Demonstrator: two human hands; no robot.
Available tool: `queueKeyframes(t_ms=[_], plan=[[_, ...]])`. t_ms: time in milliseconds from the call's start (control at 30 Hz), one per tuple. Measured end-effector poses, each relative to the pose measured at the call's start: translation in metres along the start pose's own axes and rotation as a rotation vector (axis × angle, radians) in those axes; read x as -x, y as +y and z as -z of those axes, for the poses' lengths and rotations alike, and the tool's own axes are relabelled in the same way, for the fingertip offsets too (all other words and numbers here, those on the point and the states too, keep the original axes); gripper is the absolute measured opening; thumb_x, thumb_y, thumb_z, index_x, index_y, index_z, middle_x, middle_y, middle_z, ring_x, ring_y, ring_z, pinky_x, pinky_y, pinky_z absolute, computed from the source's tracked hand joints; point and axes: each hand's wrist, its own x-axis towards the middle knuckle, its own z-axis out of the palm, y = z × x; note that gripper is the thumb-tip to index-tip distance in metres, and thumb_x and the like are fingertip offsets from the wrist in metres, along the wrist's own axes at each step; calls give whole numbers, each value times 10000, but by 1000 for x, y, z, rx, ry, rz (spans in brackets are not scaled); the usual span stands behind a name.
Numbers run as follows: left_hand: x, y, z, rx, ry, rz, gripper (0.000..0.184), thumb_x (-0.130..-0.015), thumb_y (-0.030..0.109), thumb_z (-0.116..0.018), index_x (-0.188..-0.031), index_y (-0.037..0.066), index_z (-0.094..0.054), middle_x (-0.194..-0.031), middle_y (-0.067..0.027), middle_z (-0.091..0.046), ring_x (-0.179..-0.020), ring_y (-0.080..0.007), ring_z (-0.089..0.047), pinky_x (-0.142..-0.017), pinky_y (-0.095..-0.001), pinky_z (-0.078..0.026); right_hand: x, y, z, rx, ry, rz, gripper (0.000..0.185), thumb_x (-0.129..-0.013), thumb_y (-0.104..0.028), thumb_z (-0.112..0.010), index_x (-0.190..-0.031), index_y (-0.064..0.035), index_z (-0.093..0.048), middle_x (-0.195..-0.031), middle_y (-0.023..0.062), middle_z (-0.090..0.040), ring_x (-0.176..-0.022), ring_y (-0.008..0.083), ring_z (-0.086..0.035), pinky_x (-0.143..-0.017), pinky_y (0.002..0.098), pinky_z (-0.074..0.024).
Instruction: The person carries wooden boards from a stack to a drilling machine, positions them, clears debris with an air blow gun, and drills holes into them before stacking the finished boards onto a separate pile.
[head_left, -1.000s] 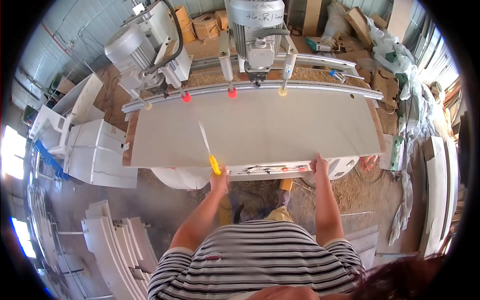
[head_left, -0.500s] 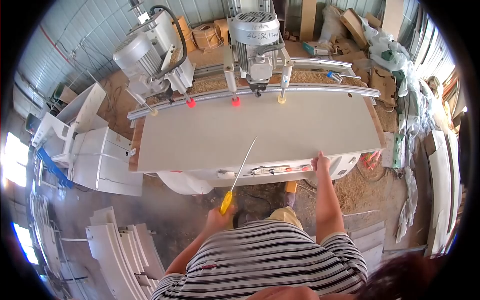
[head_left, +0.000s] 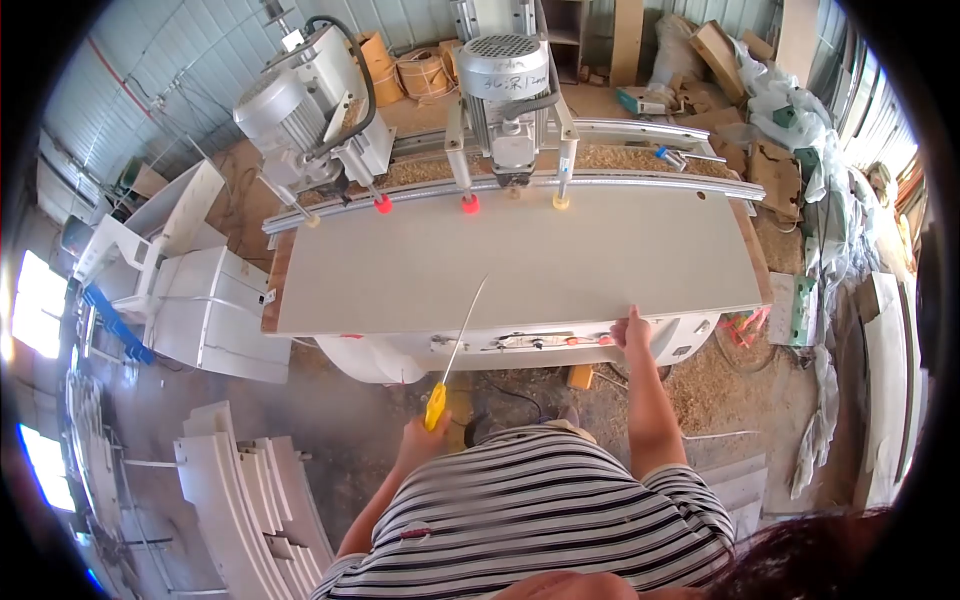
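My left hand [head_left: 424, 440] is wrapped around the yellow handle of a long screwdriver [head_left: 437, 405]. Its thin metal shaft points up and away, with the tip appearing over the pale flat panel [head_left: 520, 260]. At the panel's front edge, my right hand [head_left: 631, 330] grips the board, one digit on top and the other fingers below, partly hidden. The panel lies on the machine table under red and yellow pads [head_left: 470, 204]. A drill motor [head_left: 506, 90] stands over the panel's back edge, its lower end blurred and brownish there.
A second motor [head_left: 280, 115] sits tilted at the back left. Controls [head_left: 545, 341] line the machine's front below the panel. Cut boards [head_left: 240, 500] stand at lower left. Sawdust [head_left: 690, 410] covers the floor at right, and plastic sheeting [head_left: 840, 210] hangs beyond it.
The middle drill motor has come down towards the panel while the pads stayed put. My left hand and the screwdriver have shifted slightly left. My right hand remains at the panel edge.
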Motion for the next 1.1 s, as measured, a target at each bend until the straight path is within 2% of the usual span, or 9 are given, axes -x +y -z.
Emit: queueKeyframes(t_ms=[233,300,467,567,667,733,800,1000,1100], plan=[[23,-6,-12,-20,6,179,460,-833,418,-558,-833,-37,-622,-669,-184,-614,-659,-250,-619,-566,-364,-450,13,-2,-9,144,-107,-106,418,-879,-418,-494,-856,-2,-532,-678,107,-615,-529,177,-587,-470,286,-505],[36,8,-6,134,81,275,389,-807,368,-598,-735,-14,-620,-605,-54,-590,-641,-110,-559,-584,-302,-438,19,-3,-12,142,-191,-127,404,-873,-409,-520,-887,-6,-544,-735,103,-629,-594,177,-609,-530,283,-520],[65,17,-5,-13,-50,95,362,-849,322,-554,-722,-15,-586,-568,-28,-543,-585,-102,-526,-524,-296,-406,25,-3,-14,126,-299,-147,370,-878,-373,-534,-898,-3,-538,-755,104,-635,-626,179,-620,-552,288,-527],[66,7,-5,792,222,389,318,-865,324,-544,-801,19,-608,-596,-5,-538,-592,-103,-515,-534,-291,-402,21,-3,-16,136,-315,-188,370,-868,-378,-546,-907,-11,-535,-777,103,-621,-694,186,-605,-633,322,-522],[81,30,-14,75,-75,306,267,-883,308,-524,-805,60,-583,-585,13,-489,-556,-126,-482,-550,-271,-394,24,-6,-17,125,-323,-207,369,-866,-378,-549,-912,-12,-535,-782,104,-622,-693,186,-604,-629,320,-516],[70,-4,-28,85,-150,290,232,-896,298,-517,-831,83,-575,-638,15,-506,-625,-124,-496,-590,-275,-403,24,-7,-20,121,-338,-222,368,-865,-376,-551,-915,-12,-534,-785,105,-622,-690,189,-604,-625,318,-511],[63,-2,-30,640,-26,290,175,-844,198,-575,-947,60,-609,-820,-33,-588,-768,-125,-565,-683,-293,-461,24,-2,-26,107,-314,-244,368,-865,-375,-551,-907,-10,-536,-790,107,-622,-692,192,-604,-623,317,-510],[12,-21,-10,868,181,411,260,-879,310,-534,-958,63,-522,-702,-28,-509,-598,-154,-510,-554,-307,-466,32,13,-52,114,-339,-297,368,-878,-390,-526,-887,-22,-543,-776,103,-637,-678,203,-628,-620,319,-531],[-40,-62,22,954,235,481,261,-873,342,-548,-889,91,-480,-829,-45,-523,-802,-171,-560,-571,-355,-529,30,28,-63,102,-364,-308,395,-878,-421,-507,-870,-27,-541,-764,106,-632,-654,207,-618,-625,339,-532]])
